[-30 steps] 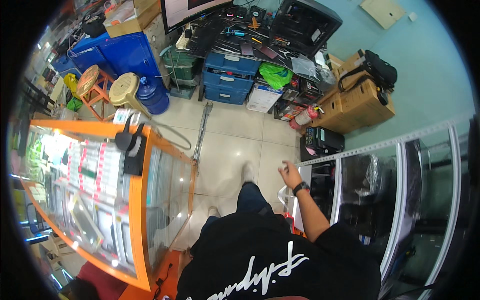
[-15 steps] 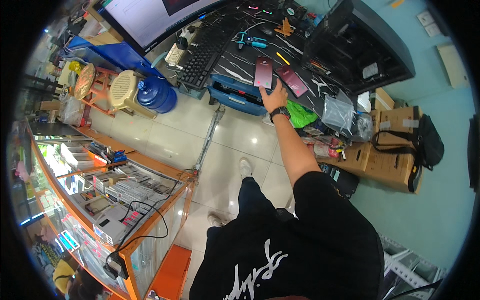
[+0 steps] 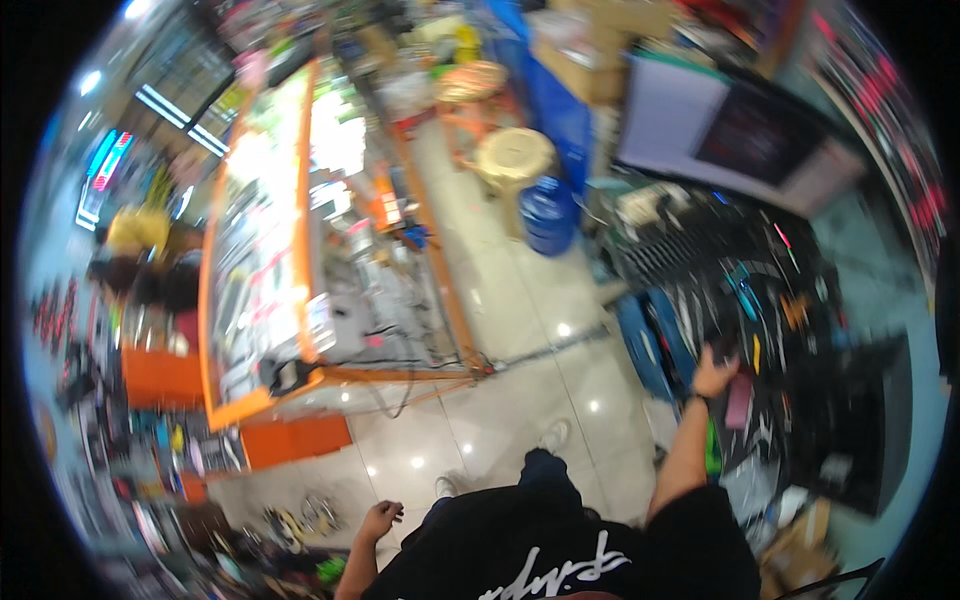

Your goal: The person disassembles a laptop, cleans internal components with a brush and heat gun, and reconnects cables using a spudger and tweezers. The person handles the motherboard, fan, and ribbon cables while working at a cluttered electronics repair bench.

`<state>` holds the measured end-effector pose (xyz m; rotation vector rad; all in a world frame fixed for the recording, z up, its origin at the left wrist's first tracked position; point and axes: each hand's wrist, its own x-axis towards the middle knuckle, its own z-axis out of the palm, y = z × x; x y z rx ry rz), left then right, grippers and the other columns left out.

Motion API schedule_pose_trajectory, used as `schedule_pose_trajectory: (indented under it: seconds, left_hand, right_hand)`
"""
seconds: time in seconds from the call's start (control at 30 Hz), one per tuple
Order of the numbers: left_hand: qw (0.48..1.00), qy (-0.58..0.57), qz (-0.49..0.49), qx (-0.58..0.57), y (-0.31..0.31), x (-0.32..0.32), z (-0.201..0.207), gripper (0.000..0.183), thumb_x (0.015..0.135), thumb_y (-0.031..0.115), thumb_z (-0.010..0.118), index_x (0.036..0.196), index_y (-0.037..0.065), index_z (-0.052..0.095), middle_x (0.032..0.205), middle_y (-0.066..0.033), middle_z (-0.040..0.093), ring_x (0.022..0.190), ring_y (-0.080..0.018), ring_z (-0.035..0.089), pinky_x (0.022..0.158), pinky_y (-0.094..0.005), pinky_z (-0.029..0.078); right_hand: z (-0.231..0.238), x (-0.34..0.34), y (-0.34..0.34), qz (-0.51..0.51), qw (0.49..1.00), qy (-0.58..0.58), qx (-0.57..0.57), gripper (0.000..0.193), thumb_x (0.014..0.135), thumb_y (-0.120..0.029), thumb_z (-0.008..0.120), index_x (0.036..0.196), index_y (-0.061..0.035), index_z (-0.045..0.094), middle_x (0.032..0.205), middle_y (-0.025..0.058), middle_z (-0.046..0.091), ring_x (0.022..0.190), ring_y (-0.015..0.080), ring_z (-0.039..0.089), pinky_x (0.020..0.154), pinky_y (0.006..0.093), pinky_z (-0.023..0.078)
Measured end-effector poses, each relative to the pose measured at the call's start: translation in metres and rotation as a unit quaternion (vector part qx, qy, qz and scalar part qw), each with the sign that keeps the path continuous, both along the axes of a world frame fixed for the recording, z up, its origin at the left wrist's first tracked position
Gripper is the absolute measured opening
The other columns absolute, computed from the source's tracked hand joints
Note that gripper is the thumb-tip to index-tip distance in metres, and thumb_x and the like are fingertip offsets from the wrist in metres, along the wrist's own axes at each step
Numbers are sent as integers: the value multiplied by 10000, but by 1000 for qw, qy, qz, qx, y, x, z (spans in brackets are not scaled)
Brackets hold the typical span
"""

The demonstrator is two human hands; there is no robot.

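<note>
At the near edge of the black marbled desk, my right hand grips the lower end of a smartphone, which looks dark and blurred now. Next to that hand a pink smartphone lies on the desk. A yellow stick-like tool and a turquoise tool lie farther along. My left hand hangs low over the floor, its fingers loosely bent and a little apart, with nothing seen in it.
A blue open toolbox stands against the desk. Behind are a keyboard and a monitor; a black computer case stands at right. An orange-edged glass display counter, a blue water jug and a beige stool stand left.
My view has swung left, so the desk and right arm appear farther right and the counter fills more of the picture. My left hand has come into view. The picture is more blurred.
</note>
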<state>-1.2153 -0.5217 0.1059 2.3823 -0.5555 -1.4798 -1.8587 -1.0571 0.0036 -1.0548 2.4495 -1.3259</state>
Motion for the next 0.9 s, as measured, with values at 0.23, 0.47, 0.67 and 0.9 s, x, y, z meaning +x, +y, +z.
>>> schedule_pose_trajectory:
  seconds: [0.23,0.47,0.67,0.9]
  left_hand:
    - [984,59,81,-146,11,-37,-6,408,1039,354,641,1161,-30,707,1048,-131,764,877,-219,741,827,-362,578]
    - [941,96,125,-301,43,-14,15,390,1046,341,644,1159,-24,724,1046,-109,757,923,-189,722,855,-335,562]
    - [894,-60,160,-414,143,35,62,388,1066,342,607,1270,27,704,1044,-108,759,959,-174,706,826,-326,560]
    - [687,-128,556,-451,275,108,118,417,1085,305,588,1259,-68,656,1035,-135,738,896,-164,691,806,-347,608]
  right_hand:
    - [-3,91,109,355,888,-284,66,876,930,-94,750,1635,-99,230,1005,64,664,854,140,619,729,302,507]
    - [51,325,261,704,654,-148,232,1082,795,-192,876,1646,-118,211,1317,229,589,1177,318,626,974,466,547]
    - [140,557,432,872,437,-88,201,1129,784,-242,898,1660,-114,197,1389,223,559,1279,327,565,1066,470,472]
    - [231,766,633,963,266,-26,-19,1033,732,-227,869,1596,-39,335,1341,220,562,1219,388,537,1084,496,402]
